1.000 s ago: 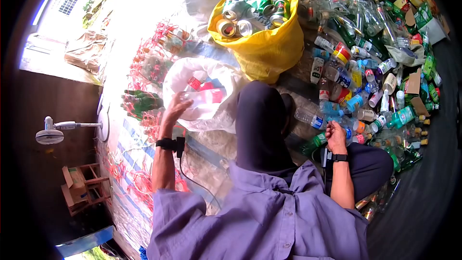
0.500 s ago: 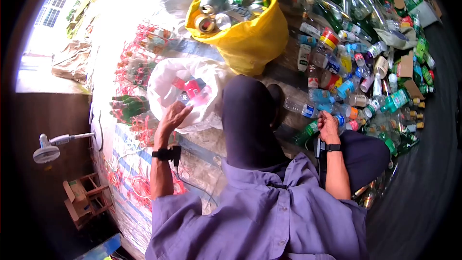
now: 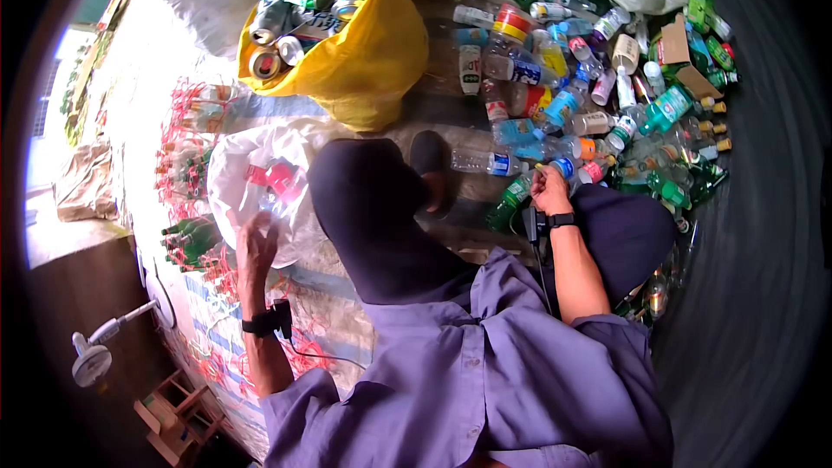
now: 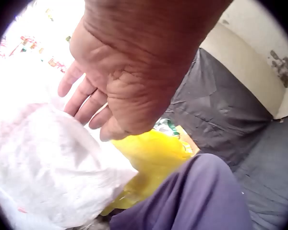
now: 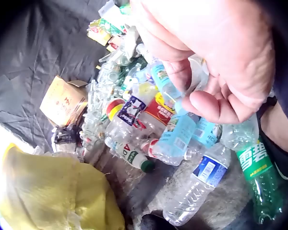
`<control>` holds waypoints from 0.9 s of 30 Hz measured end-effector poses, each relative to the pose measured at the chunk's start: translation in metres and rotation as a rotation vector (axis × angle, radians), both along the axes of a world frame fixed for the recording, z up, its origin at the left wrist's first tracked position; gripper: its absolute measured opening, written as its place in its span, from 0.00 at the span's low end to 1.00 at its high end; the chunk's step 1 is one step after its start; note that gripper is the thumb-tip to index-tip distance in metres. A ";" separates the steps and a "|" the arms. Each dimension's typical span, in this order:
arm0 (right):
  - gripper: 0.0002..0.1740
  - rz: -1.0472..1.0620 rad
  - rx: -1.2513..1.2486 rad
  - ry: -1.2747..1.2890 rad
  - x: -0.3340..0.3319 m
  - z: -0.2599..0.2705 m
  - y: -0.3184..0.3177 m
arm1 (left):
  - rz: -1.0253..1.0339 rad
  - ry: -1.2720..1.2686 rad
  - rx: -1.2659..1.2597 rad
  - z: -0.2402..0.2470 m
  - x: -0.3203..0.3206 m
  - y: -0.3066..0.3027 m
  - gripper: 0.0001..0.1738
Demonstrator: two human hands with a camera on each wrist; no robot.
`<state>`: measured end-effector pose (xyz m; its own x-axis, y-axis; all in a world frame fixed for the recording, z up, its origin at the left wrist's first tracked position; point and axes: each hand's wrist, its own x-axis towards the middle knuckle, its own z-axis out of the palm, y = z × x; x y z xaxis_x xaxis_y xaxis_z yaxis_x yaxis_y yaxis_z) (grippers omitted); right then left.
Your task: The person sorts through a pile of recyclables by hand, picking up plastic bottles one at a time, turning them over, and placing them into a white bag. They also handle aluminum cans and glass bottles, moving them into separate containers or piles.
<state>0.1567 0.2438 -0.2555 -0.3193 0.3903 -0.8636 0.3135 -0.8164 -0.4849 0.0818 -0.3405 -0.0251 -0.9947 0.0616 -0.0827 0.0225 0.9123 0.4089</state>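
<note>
My left hand is beside the near rim of a white sack, its fingers extended and holding nothing. In the left wrist view, the spread fingers of the left hand hang over the white sack. Plastic bottles with red-pink labels lie inside. My right hand is over the bent knee, close to the bottle pile. Seen from the right wrist, the right hand has loosely curled fingers with nothing evident in them. Near it lie a green soda bottle and a clear blue-labelled bottle.
A yellow sack full of drink cans stands beyond the white sack. Many mixed bottles spread across the right side. Green bottles and red-pink string lie at left. A fan stands at far left.
A clear red-labelled bottle at my left hand has dropped into the white sack, and that hand has drawn back toward me. The head view has turned right; the right hand stays near the bottles.
</note>
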 end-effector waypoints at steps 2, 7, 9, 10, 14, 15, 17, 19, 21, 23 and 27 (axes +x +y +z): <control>0.08 -0.061 -0.029 -0.096 0.006 -0.003 0.011 | 0.023 0.123 -0.066 -0.008 -0.004 0.003 0.12; 0.19 -0.103 -0.025 -0.335 -0.001 -0.021 0.025 | -0.124 0.217 0.191 0.099 -0.047 0.128 0.12; 0.22 -0.114 0.027 -0.384 -0.002 -0.025 0.027 | -0.143 0.163 0.379 0.116 -0.056 0.170 0.09; 0.23 -0.114 -0.015 -0.448 -0.001 -0.036 0.028 | -0.201 0.162 0.422 0.119 -0.061 0.190 0.09; 0.22 0.067 -0.036 -0.368 0.012 -0.074 0.028 | -0.358 -0.039 0.625 0.122 -0.073 0.265 0.08; 0.21 0.138 -0.022 -0.355 0.016 -0.087 0.029 | -0.376 -0.097 0.717 0.118 -0.073 0.281 0.08; 0.23 0.188 0.036 -0.453 0.019 -0.086 0.016 | -0.481 -0.091 0.642 0.106 -0.078 0.303 0.08; 0.25 0.187 -0.099 -0.449 0.019 -0.082 0.013 | -0.439 -0.180 0.835 0.078 -0.080 0.321 0.08; 0.25 0.118 -0.108 -0.390 0.017 -0.082 0.009 | -0.423 -0.306 0.884 0.056 -0.084 0.329 0.10; 0.25 0.051 -0.117 -0.330 0.017 -0.080 0.008 | -0.346 -0.443 0.925 0.056 -0.083 0.336 0.11; 0.22 0.055 -0.206 -0.223 0.010 -0.059 0.002 | -0.258 -0.601 0.986 0.055 -0.082 0.346 0.12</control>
<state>0.1666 0.2457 -0.3149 -0.1292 0.1870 -0.9738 0.4401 -0.8692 -0.2253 -0.0006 0.0057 0.0294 -0.7613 0.5541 -0.3368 -0.2760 0.1932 0.9415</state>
